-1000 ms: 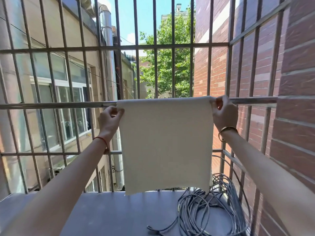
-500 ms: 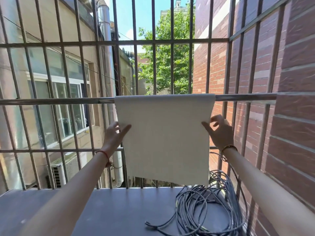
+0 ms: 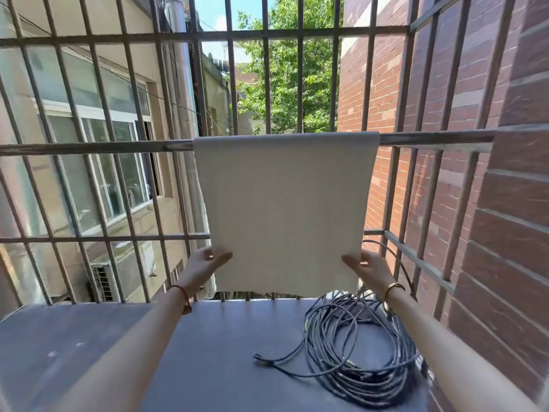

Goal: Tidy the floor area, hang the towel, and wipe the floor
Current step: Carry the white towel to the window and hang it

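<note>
Fingers (image 3: 221, 257) of left hand (image 3: 202, 267) and right hand (image 3: 370, 269) clamped on towel (image 3: 285, 209) lower corners, likely tugging it smooth; rail (image 3: 430, 139) above fingers carries fold.

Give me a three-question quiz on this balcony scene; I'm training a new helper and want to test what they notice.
1. True or false: the towel is draped over the horizontal bar of the grille.
2. Where does each hand hold the towel? A) at the top corners B) at the side edges near the bottom C) not at all
3. Fill in: on the grey ledge, below the right hand, lies a coil of ____.

Key
1. True.
2. B: the left hand and the right hand pinch the lower side edges.
3. cable.
</note>
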Demonstrator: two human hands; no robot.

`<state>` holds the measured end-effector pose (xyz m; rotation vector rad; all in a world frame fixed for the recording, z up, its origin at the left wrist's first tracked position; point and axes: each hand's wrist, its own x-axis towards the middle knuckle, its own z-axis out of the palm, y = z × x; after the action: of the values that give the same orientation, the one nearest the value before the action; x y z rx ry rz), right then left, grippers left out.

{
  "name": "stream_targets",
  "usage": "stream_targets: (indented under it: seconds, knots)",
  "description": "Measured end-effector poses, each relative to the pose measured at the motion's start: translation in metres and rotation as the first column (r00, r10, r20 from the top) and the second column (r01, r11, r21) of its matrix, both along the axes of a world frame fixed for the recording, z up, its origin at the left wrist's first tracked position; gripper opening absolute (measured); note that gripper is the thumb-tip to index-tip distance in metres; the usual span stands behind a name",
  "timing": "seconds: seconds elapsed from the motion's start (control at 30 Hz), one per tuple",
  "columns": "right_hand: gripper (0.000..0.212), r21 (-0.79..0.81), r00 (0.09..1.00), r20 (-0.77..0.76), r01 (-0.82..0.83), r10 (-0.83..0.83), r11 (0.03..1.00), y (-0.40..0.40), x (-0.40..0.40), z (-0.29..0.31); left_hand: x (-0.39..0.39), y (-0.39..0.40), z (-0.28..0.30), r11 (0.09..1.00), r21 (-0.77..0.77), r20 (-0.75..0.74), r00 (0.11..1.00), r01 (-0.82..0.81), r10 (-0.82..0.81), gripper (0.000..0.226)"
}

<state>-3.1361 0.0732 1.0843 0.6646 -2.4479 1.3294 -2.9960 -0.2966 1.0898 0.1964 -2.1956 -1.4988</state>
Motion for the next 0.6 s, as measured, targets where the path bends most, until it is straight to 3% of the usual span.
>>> stream_targets:
  seconds: [0.17, 0.33, 0.6]
  knots:
    - [0.025, 0.028, 0.998, 0.024, 0.053, -0.054, 0.998, 0.003, 0.006, -0.014, 0.009, -0.002, -0.020, 0.999, 0.012, -0.022, 0.999, -0.050, 0.050, 0.076]
    - [0.020, 0.071, 0.994, 0.018, 0.109, -0.110, 0.991, 0.004, 0.009, -0.025, 0.019, 0.003, -0.033, 0.995, 0.010, 0.007, 0.995, -0.096, 0.096, 0.046]
    - [0.029, 0.010, 0.995, 0.048, 0.087, -0.087, 0.996, 0.005, 0.024, -0.021, 0.027, 0.000, -0.043, 0.985, 0.111, 0.047, 0.991, -0.131, 0.127, 0.055]
